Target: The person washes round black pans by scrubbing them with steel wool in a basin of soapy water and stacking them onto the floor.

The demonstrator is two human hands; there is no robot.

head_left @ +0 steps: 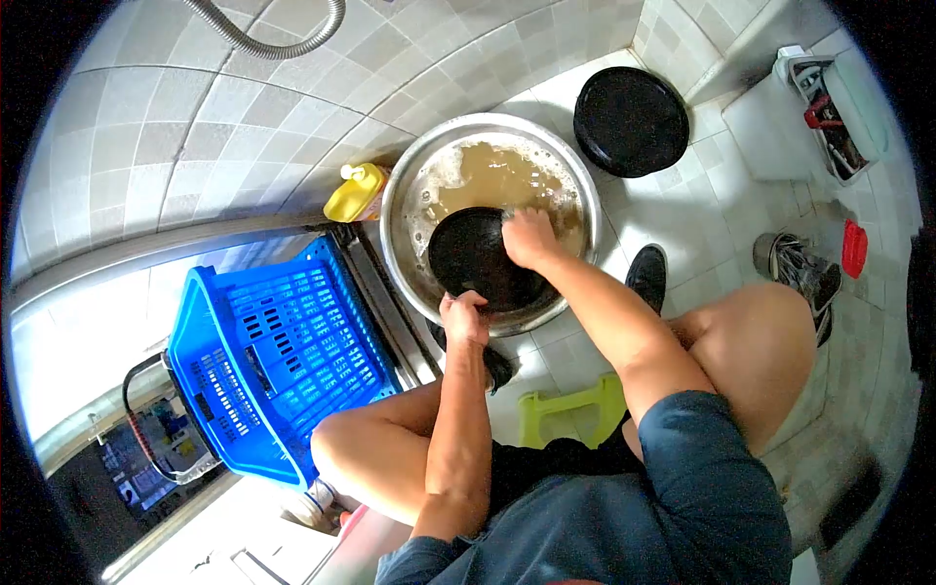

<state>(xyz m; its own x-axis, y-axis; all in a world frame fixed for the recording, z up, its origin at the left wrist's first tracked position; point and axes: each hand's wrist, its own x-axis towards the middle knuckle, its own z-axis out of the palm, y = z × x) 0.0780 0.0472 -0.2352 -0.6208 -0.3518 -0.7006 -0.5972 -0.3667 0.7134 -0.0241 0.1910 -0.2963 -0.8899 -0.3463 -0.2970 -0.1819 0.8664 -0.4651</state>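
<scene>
A wide metal basin (391, 219) holds cloudy brown water with foam. In it a round black pan (476, 255) is tilted, partly in the water. My left hand (465, 317) grips the pan's near rim, its fingers closed over the edge. On the pan's upper right side, my right hand (528, 237) presses with curled fingers. Whatever it may hold is hidden under the fingers.
Another round black pan (631, 122) lies on the tiled floor behind the basin. A yellow bottle (357, 193) stands left of it, and a blue plastic basket (292, 341) further left. A green stool (570, 409) is beneath me. A container of tools (829, 122) is at right.
</scene>
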